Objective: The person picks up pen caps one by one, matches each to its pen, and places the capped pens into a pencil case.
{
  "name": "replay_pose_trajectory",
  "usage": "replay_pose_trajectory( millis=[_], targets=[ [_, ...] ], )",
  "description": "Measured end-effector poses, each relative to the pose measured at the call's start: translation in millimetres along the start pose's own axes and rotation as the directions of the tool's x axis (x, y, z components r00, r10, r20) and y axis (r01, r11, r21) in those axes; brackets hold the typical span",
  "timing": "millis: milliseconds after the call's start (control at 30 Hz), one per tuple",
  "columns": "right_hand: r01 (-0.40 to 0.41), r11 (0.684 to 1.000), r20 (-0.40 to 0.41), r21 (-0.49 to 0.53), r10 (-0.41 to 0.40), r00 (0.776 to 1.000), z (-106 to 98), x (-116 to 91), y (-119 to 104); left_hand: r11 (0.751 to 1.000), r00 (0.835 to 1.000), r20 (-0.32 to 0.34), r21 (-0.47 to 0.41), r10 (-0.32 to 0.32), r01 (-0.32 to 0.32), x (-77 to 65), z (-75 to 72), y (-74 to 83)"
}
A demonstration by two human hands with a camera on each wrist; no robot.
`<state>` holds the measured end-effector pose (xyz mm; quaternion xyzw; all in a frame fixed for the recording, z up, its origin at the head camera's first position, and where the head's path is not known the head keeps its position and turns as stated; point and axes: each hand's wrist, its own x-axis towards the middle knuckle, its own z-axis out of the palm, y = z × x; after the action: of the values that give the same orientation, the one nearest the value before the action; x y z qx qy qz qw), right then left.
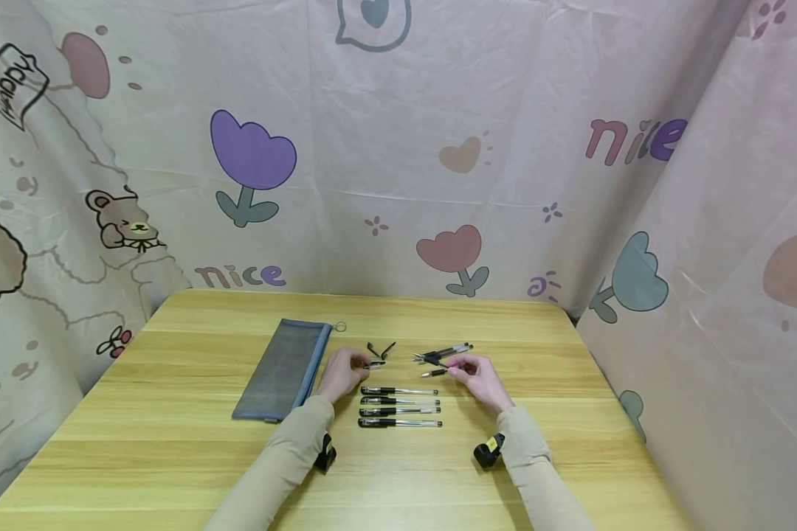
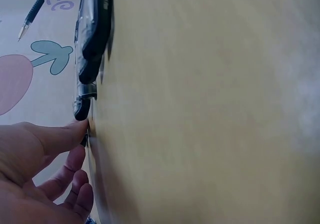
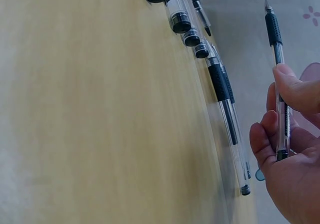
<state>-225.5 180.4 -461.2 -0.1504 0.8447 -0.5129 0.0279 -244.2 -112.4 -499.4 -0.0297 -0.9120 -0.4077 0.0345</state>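
Note:
My right hand holds an uncapped gel pen, with a black grip and clear barrel, above the table, its bare metal tip pointing away from the fingers. My left hand is low at the tabletop, thumb and forefinger pinching a small pen cap mostly covered by the fingertips. Just beyond it lie loose black pen caps. Uncapped pens lie by my right hand, one just under its fingers. Several capped pens form a row between my forearms.
A grey mesh zip pouch with blue edging lies left of my left hand, a ring at its far corner. The wooden table meets a printed cloth backdrop behind and at both sides.

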Motion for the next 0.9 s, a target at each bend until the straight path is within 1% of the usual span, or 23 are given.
replay_pose_trajectory(
  millis=[33,267,300,467,667,900],
  targets=[
    [0.002,1.000,-0.001,-0.002,-0.002,1.000,0,1,1,1.000,1.000,-0.002,-0.004,-0.004,0.004,-0.1,-0.1,0.2],
    [-0.010,1.000,-0.026,-0.007,0.010,1.000,6,14,35,1.000,1.000,-0.019,-0.023,-0.020,0.020,0.2,0.6,0.8],
    [-0.008,1.000,-0.028,-0.005,0.008,1.000,6,14,37,1.000,1.000,-0.023,-0.020,-0.021,0.020,0.3,0.9,0.6],
    [-0.004,1.000,-0.031,0.011,0.005,1.000,6,15,38,1.000,0.999,-0.035,0.003,-0.020,0.020,0.0,1.3,0.0],
    [-0.005,1.000,-0.029,0.010,0.006,1.000,6,14,35,0.999,0.999,-0.031,0.014,-0.028,0.029,-1.5,0.2,1.6],
    [-0.015,1.000,-0.030,0.006,0.016,0.999,6,15,35,0.999,1.000,-0.022,-0.033,-0.023,0.022,-1.0,-0.5,2.4]
  ],
)
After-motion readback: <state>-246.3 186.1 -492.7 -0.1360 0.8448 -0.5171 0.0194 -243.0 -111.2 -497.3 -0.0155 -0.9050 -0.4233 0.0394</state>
